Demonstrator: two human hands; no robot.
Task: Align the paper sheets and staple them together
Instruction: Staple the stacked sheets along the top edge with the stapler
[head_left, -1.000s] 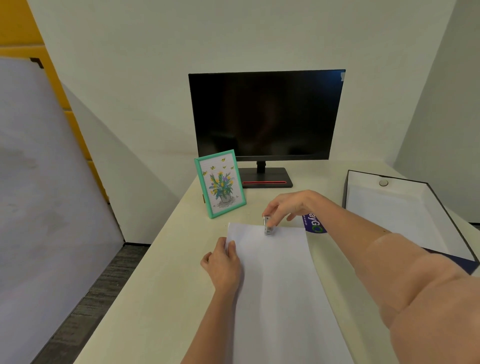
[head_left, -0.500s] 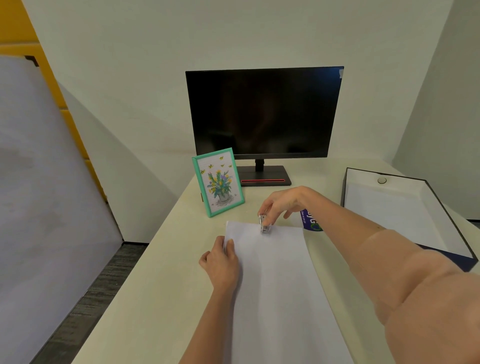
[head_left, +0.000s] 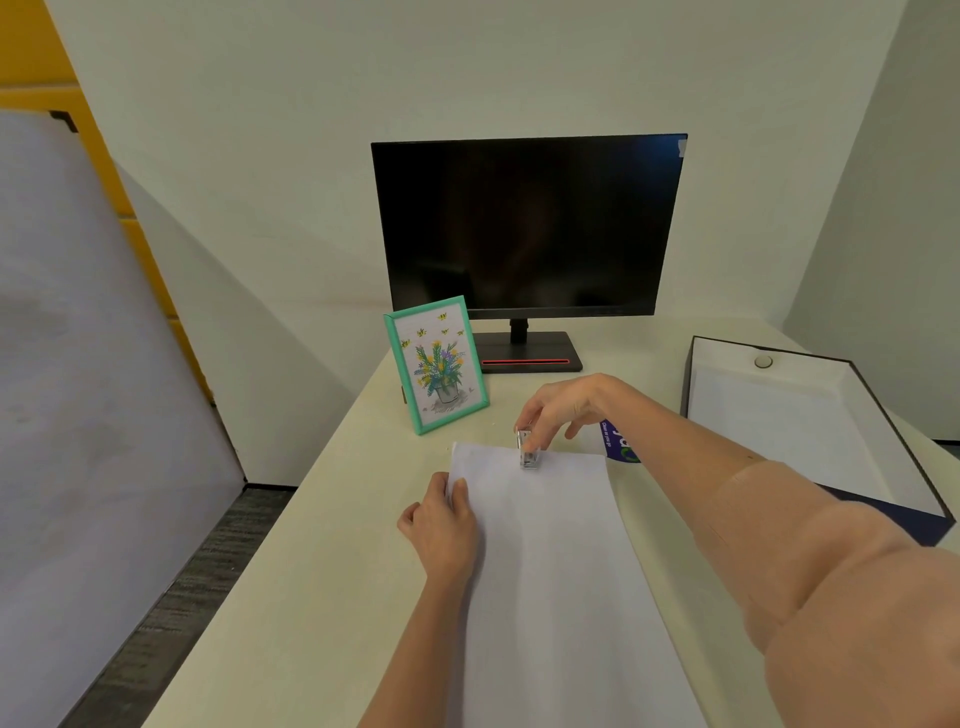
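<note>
Paper sheets (head_left: 545, 571), white, smooth and rectangular, are laid in a stack lengthwise on the pale cream, matte desk top (head_left: 311, 571), with one short edge turned away from the person. That far edge is straddled near its middle by a small silver metal stapler (head_left: 529, 451), which is stood nearly upright and is pinched at its top by the curled fingertips and thumb of the right hand (head_left: 566, 410). The left hand (head_left: 441, 525) is laid on the left edge of the stack, close to the far corner, with fingers pressed on the paper and nothing gripped.

Against the frames from a second and half a second earlier, little is changed: the stapler is kept at the same spot on the edge, and both hands are kept in place.

Just beyond the far right corner, a blue printed card (head_left: 618, 441) is partly hidden by the right forearm. A flower picture in a teal frame (head_left: 436, 364) is propped beyond the sheets to the left. A flat black monitor (head_left: 524, 223) with a dark screen is stood farther back, and a shallow dark-rimmed box with white lining (head_left: 810, 415) is set to the right.
</note>
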